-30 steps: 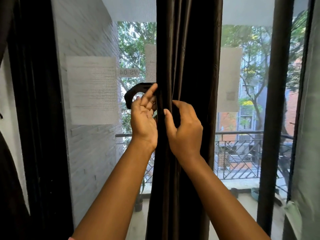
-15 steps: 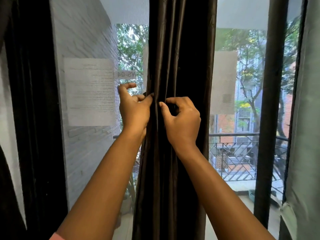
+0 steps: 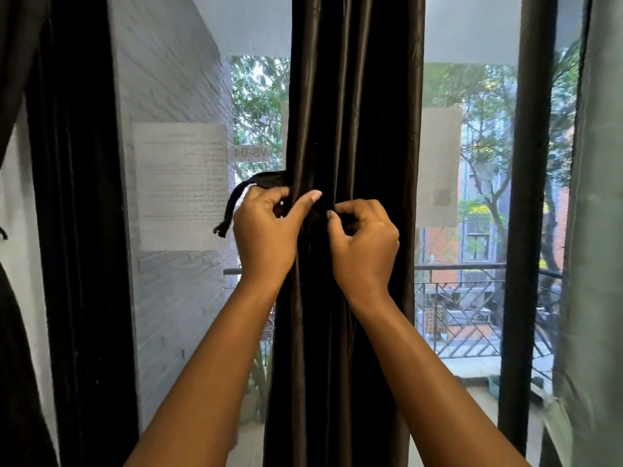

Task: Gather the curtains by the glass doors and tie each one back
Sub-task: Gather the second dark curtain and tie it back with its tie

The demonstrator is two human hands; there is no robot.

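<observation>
A long, dark brown, shiny curtain point(image 3: 354, 129) hangs in folds down the middle of the view, bunched into a narrow column in front of the glass door point(image 3: 472, 163). Both hands are up at its front, side by side and close together.

The left hand point(image 3: 266, 230) sits on the left edge of the curtain. Its fingers are curled shut on a thin black tie strap point(image 3: 242, 193), and its thumb presses flat on the cloth. The strap comes out from the left side of the curtain, loops over the hand, and its loose frayed end hangs down just left of the hand.

The right hand point(image 3: 364, 244) is curled into a loose fist against the middle folds, pinching something dark there. I cannot tell if it is the strap or just cloth.

A white paper sheet point(image 3: 180, 185) is stuck on the glass to the left. A grey-green curtain point(image 3: 596, 230) hangs at the far right edge.
</observation>
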